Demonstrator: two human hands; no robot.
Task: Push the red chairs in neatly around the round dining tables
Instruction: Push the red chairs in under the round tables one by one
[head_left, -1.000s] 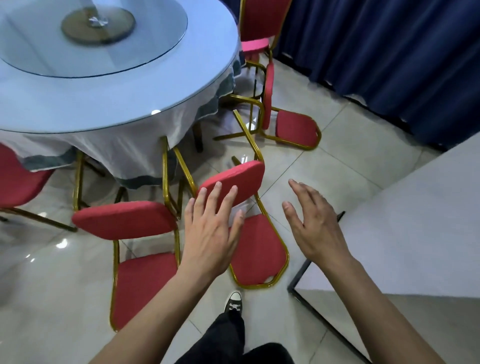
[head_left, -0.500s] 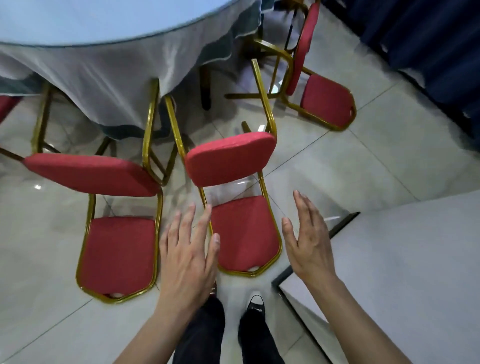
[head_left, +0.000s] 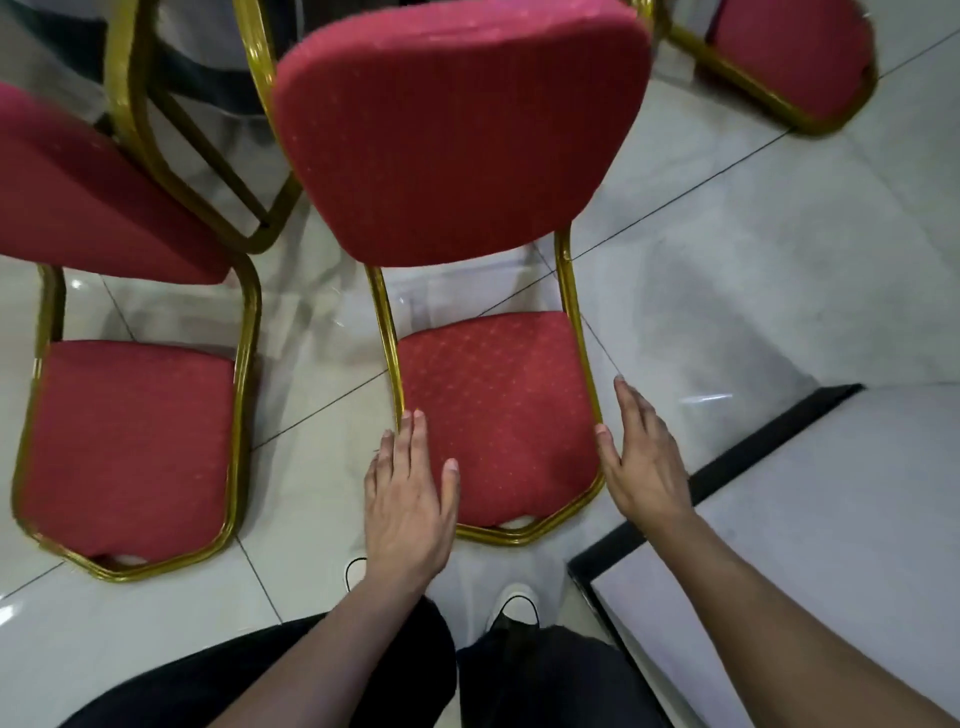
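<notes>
A red chair with a gold frame (head_left: 498, 405) stands right in front of me, seat toward me and its padded backrest (head_left: 457, 130) on the far side. My left hand (head_left: 410, 499) hovers with straight fingers over the seat's front left corner. My right hand (head_left: 644, 457) lies flat along the frame on the seat's right side. Whether either hand touches the chair is not clear. A second red chair (head_left: 130, 441) stands close on the left, facing the same way. A third red chair (head_left: 795, 52) shows at the top right.
A white panel with a black edge (head_left: 805, 519) juts in from the right, close to the chair and my right arm. My shoes (head_left: 514, 608) stand on the glossy tiled floor just behind the seat. The round table is out of view beyond the backrests.
I have leaned in and down, so the table has left the view. Both hands have dropped from above the backrest to the front corners of the middle chair's seat.
</notes>
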